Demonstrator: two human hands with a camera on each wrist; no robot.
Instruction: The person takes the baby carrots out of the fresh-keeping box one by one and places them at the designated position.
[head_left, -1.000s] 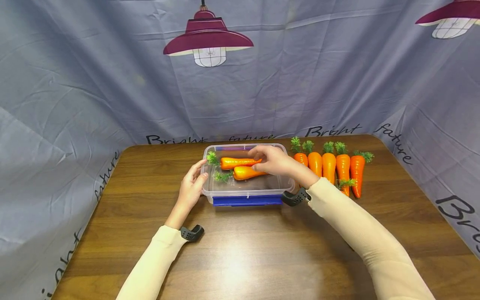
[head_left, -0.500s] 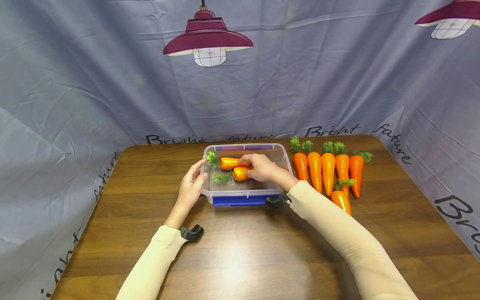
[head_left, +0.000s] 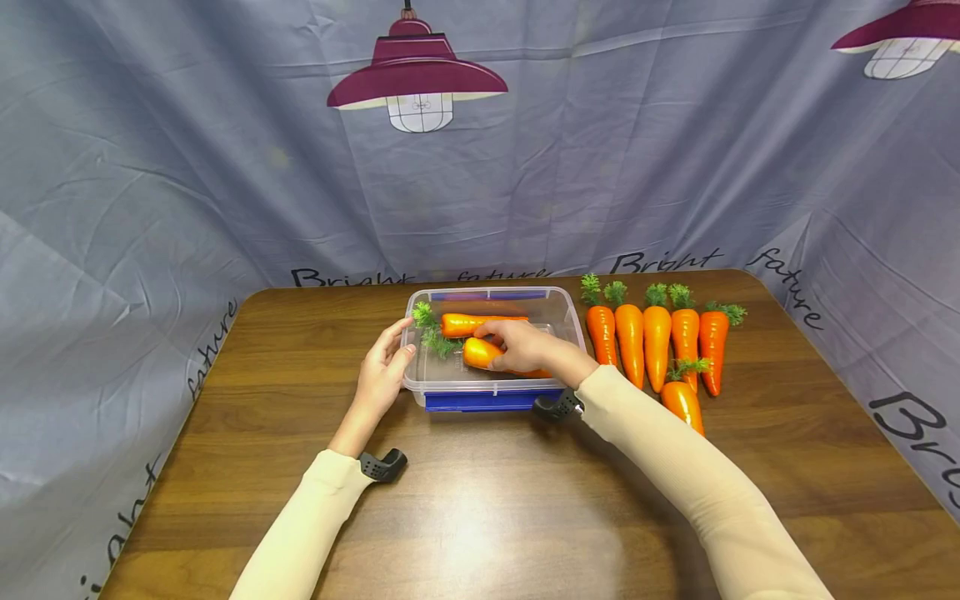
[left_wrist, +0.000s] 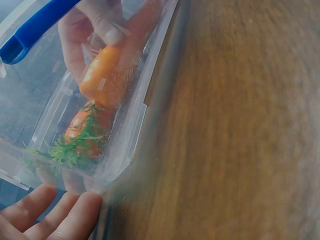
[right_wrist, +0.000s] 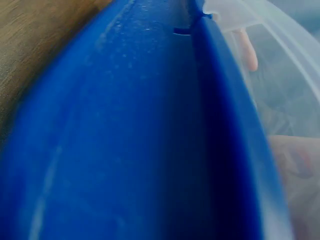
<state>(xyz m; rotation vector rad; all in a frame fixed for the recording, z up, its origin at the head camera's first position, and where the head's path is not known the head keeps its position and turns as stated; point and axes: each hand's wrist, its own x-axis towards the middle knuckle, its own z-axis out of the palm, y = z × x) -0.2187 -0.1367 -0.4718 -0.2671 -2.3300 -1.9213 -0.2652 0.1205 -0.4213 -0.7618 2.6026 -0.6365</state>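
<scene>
A clear plastic box [head_left: 450,386] with blue side flaps stands on the table. Inside lie two orange carrots with green leafy tops: the far carrot [head_left: 461,325] and the near carrot [head_left: 480,353], lying at a slight slant. My right hand [head_left: 521,346] reaches into the box and pinches the near carrot between thumb and fingers, covering its middle. My left hand [head_left: 382,375] rests against the box's left wall; in the left wrist view its fingertips [left_wrist: 87,202] touch the clear plastic. A blue flap [right_wrist: 125,125] fills most of the right wrist view.
Right of the box, several carrots [head_left: 657,342] lie in a row, tops away from me. One more carrot [head_left: 682,406] lies nearer, below the row, partly hidden by the right sleeve [head_left: 675,475]. A grey printed curtain [head_left: 525,192] hangs behind the table [head_left: 480,500].
My right hand first moved left over the two carrots in the box. Since then the near carrot has shifted toward the front wall and turned slightly. The left hand stays where it was.
</scene>
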